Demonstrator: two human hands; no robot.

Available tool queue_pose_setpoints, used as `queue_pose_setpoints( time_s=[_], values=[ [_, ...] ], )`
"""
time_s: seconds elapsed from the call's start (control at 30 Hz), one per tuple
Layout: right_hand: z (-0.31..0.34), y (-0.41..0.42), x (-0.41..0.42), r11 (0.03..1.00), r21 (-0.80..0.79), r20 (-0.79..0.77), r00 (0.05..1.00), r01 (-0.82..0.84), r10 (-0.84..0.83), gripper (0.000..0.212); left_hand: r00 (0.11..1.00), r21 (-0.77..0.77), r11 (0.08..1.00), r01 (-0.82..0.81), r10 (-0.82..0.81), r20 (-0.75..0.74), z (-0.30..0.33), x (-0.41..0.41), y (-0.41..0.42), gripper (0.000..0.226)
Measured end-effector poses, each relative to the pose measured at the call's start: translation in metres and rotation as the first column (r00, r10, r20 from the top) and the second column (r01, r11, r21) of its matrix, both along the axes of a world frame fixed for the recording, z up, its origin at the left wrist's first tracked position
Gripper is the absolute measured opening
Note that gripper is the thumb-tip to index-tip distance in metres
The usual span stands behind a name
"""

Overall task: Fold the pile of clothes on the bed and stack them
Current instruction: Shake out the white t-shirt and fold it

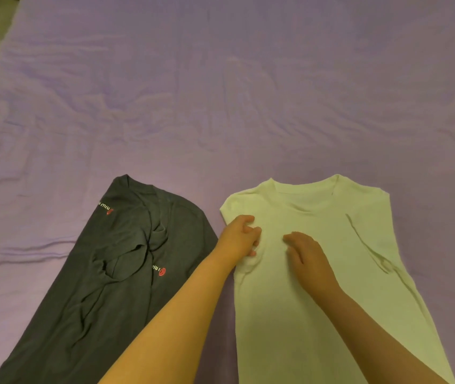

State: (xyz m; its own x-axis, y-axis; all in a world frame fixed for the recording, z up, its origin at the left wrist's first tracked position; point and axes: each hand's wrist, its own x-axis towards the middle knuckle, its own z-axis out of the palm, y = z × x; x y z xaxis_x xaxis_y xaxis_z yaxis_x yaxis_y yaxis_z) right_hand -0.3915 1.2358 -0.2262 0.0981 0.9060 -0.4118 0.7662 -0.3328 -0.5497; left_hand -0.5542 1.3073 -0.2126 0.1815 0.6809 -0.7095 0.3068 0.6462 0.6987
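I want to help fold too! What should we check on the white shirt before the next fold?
1. White shirt lies flat on the purple sheet: ok, a few creases on its right.
2. Sides folded in: ok, no sleeves stick out.
3. Left hand holds the cloth: ok, fingers pinch it.
4. Right hand ready: ok, it rests on the chest.
5. Shirt's bottom hem straight: cannot tell, out of view.
6. Grey shirt out of the way: ok, it lies beside, apart.

Two shirts side by side on bed — hands on right one.
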Motion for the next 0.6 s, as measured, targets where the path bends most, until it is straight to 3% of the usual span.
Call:
queue_pose_setpoints(
  time_s=[0.13,0.27,0.47,0.6],
  values=[
    [-0.010,-0.032,0.017,0.991,-0.038,0.210,0.969,-0.126,0.131,0.045,0.997,-0.045,0.997,-0.062,0.064,0.041,-0.014,0.012,-0.006,0.040],
    [-0.026,-0.054,0.023,0.934,-0.253,0.403,0.850,-0.252,0.339,0.061,0.968,-0.074,0.971,-0.226,0.232,0.098,-0.030,0.018,-0.018,0.039],
    [-0.045,-0.058,0.025,0.914,-0.287,0.451,0.801,-0.286,0.393,0.068,0.994,0.200,0.978,-0.054,0.073,-0.087,-0.050,0.035,-0.038,0.041],
    [-0.034,-0.055,0.034,0.895,-0.285,0.395,0.808,-0.344,0.436,0.066,0.990,0.196,0.980,-0.042,0.067,-0.122,-0.048,0.037,-0.037,0.045]
  ],
)
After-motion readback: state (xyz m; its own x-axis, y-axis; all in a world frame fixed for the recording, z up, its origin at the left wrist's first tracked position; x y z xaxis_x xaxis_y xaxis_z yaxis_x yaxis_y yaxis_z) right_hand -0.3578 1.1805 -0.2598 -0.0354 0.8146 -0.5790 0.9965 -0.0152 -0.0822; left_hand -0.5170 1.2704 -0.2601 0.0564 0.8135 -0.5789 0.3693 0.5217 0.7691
